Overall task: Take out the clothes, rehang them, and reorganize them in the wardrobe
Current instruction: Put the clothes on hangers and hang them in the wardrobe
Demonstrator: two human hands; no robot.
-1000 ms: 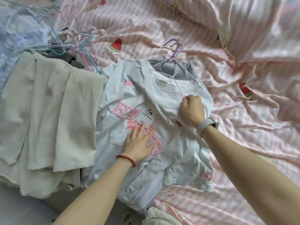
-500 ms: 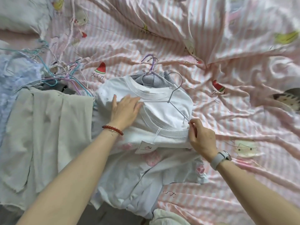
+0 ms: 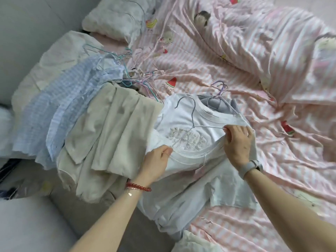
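A white tee (image 3: 183,171) lies front-up on the bed (image 3: 227,73), over another white tee (image 3: 174,120) with pale raised lettering on its chest. A silver wire hanger (image 3: 192,115) rests on that lower tee, its hook curling up toward the collar and its right arm running under the right hand.

The left hand (image 3: 156,162) has its fingers (image 3: 166,151) curled, pinching the neckline of the top tee at its left side. The right hand (image 3: 238,142) holds the right side of the same neckline, its fingers (image 3: 230,131) bent round the cloth and touching the hanger's wire; whether they also grip the wire cannot be told. The neckline is stretched between the two hands.

A grey garment (image 3: 216,104) on a purple hanger (image 3: 221,88) shows just past the tees' collars. Left of the tees lies a beige garment (image 3: 112,135), then a blue-and-white checked shirt (image 3: 60,106), with a tangle of thin coloured hangers (image 3: 134,79) at their top edge. A pillow (image 3: 116,20) lies at the head of the bed and a pink striped quilt (image 3: 272,48) is bunched on the right
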